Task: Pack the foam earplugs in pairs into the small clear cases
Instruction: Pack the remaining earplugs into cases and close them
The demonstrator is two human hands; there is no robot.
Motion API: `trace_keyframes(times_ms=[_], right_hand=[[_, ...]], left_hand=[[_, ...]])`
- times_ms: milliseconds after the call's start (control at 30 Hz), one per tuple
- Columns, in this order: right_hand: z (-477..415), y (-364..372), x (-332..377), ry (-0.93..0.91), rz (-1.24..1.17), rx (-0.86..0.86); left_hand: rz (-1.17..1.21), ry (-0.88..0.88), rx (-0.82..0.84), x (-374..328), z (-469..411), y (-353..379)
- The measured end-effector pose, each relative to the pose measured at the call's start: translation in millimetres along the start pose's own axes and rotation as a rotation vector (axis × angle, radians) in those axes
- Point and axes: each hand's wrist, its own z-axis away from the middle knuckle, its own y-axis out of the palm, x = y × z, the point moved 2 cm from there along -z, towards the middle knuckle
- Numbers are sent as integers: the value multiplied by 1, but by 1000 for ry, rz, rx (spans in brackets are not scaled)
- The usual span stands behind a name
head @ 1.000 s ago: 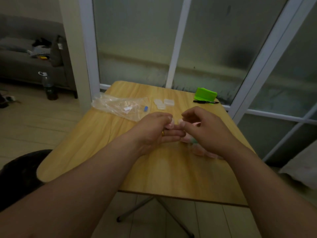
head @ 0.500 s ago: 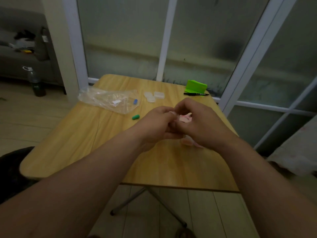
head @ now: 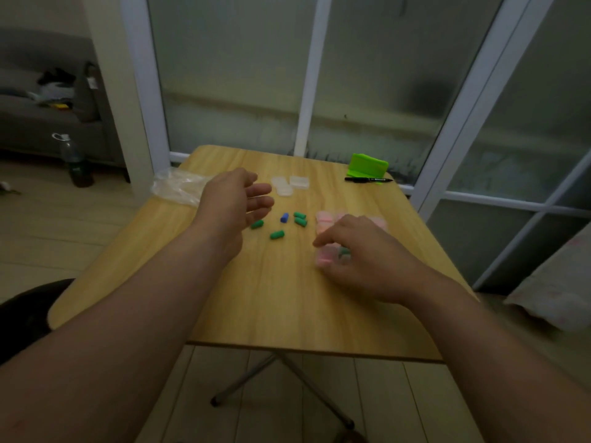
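Observation:
Several green earplugs (head: 277, 234) and one blue earplug (head: 284, 217) lie loose in the middle of the wooden table (head: 287, 298). My left hand (head: 235, 199) hovers just left of them, fingers spread, holding nothing. My right hand (head: 358, 251) rests on the table to the right, fingers closed on a small clear case (head: 327, 258) with pink earplugs inside; a green one shows beside it. More cases with pink earplugs (head: 326, 219) sit just beyond that hand. Empty clear cases (head: 289, 185) lie further back.
A crumpled clear plastic bag (head: 176, 187) lies at the table's left edge, partly behind my left hand. A bright green holder (head: 367, 163) and a black pen (head: 367, 179) sit at the far right corner. Glass door panels stand behind the table.
My hands, joined together over a case before, have separated. The left hand moved left and opened; the right hand went down to the table with the case. The loose earplugs are uncovered.

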Motion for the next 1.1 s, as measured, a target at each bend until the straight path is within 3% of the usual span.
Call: trace_keyframes(times_ms=[267, 700, 1100], right_hand=[[2, -1, -7, 66, 10, 52], [-14, 3, -18, 197, -160, -201], [-136, 8, -47, 235, -116, -178]], left_hand=[[32, 11, -31, -6, -3, -8], [16, 65, 21, -11, -19, -14], [15, 159, 57, -25, -43, 9]])
